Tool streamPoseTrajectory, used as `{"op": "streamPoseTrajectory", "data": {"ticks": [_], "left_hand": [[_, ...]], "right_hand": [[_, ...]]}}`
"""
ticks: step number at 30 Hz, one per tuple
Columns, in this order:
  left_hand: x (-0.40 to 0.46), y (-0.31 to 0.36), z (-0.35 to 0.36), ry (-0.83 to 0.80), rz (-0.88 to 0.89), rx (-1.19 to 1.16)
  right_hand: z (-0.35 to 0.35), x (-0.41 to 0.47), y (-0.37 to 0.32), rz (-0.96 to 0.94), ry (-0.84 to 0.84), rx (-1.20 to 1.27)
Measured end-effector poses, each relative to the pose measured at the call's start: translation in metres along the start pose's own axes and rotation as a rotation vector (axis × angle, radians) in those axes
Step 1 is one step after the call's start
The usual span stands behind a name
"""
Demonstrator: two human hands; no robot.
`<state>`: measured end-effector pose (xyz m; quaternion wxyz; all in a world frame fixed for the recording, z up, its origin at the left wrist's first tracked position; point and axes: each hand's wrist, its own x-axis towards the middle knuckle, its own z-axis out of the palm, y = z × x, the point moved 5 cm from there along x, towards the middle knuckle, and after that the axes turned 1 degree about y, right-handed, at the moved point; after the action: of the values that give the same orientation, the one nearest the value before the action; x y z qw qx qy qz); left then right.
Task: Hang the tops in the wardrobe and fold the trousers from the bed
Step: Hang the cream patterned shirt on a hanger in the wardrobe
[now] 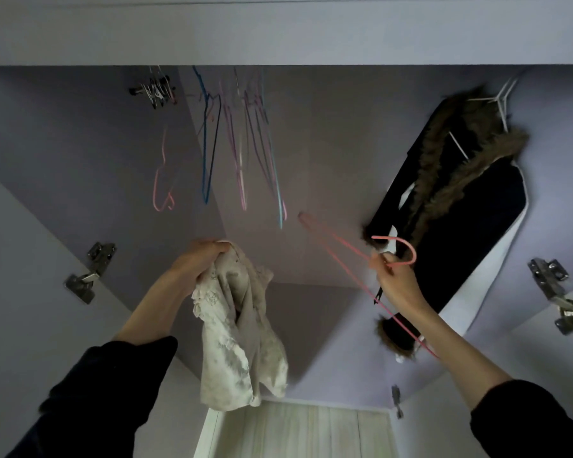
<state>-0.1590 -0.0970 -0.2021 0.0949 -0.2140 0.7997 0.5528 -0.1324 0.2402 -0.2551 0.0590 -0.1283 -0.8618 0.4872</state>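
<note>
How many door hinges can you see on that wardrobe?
3: one hinge on the left door, one on the right door, and a smaller one lower down on the right. Others may be out of view.

There is a single view, from a wide-angle camera worn on the person's head. It faces forward and tilts up into the open pale lilac wardrobe, close enough that both forearms reach in from the bottom corners. The wardrobe's top panel runs across the upper edge, the thin coloured wire hangers hang just above centre, and the pale wood-plank floor shows at the bottom edge. Straight lines bow near the borders.
</note>
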Motion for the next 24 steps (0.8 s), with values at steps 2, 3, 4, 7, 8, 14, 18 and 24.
{"op": "streamPoseTrajectory", "data": {"ticks": [2,3,4,7,8,14,18,24], "left_hand": [[0.002,-0.003,-0.005,0.02,0.002,-0.004],[0.003,-0.004,-0.007,0.03,0.009,-0.007],[0.003,-0.004,-0.008,0.037,0.026,-0.006],[0.003,-0.001,-0.01,0.046,0.118,0.027],[0.002,0.001,-0.01,0.042,0.148,0.044],[-0.017,0.02,0.012,-0.064,0.313,0.158],[-0.045,0.048,0.031,-0.149,0.487,0.161],[-0.07,0.068,0.031,-0.116,0.721,0.418]], "right_hand": [[-0.001,-0.005,0.005,-0.032,-0.038,-0.05],[0.0,-0.008,0.006,-0.037,-0.081,-0.046],[0.0,-0.012,0.007,-0.034,-0.133,-0.024],[0.003,-0.019,0.001,-0.02,-0.254,0.028],[0.005,-0.02,-0.003,-0.019,-0.279,0.045],[0.03,-0.027,-0.043,-0.12,-0.312,0.069],[0.062,-0.034,-0.068,-0.268,-0.269,-0.164],[0.056,-0.04,-0.091,-0.196,0.1,0.323]]}}
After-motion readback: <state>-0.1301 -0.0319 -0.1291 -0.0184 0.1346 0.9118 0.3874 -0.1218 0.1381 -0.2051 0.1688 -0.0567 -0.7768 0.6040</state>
